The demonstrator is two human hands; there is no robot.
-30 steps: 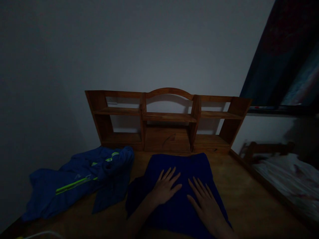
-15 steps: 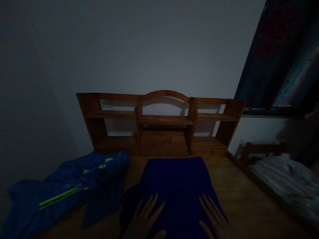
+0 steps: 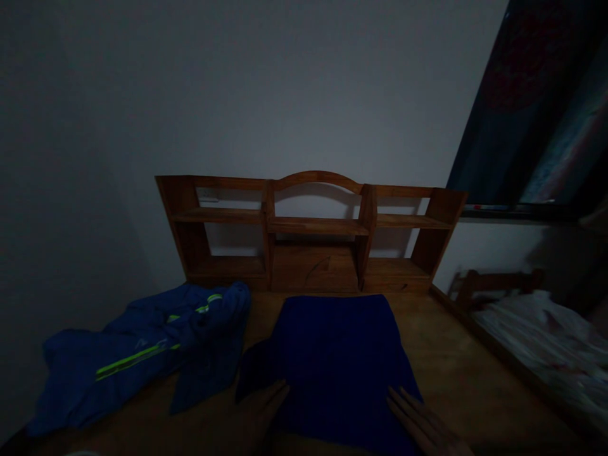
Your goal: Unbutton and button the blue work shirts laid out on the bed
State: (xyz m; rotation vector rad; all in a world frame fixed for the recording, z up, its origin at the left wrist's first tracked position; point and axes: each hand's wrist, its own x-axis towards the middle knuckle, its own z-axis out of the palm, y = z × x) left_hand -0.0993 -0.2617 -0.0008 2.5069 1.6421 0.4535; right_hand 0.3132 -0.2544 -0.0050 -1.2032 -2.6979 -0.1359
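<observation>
A deep blue garment (image 3: 337,354) lies flat and spread on the wooden surface in front of me. Its darker flap (image 3: 255,366) juts out on the left side. At the garment's lower left edge is my left hand (image 3: 261,408), dim and seen side-on, with its fingers stretched out. Across from it, my right hand (image 3: 422,424) rests its straight fingers on the lower right edge of the cloth. Both thumbs are hidden or lost in the dark. To the left lies a crumpled blue jacket (image 3: 142,351) with yellow-green stripes, apart from both hands.
A wooden shelf unit (image 3: 316,226) stands along the wall behind the garment. The wooden surface (image 3: 456,354) has a raised rail (image 3: 503,354) on its right. Past the rail is a whitish heap (image 3: 546,329), and a dark window (image 3: 517,114) is above.
Both hands have moved outward and down toward the garment's side edges. The left hand has turned side-on. The view has shifted slightly, bringing more of the garment's lower end into sight.
</observation>
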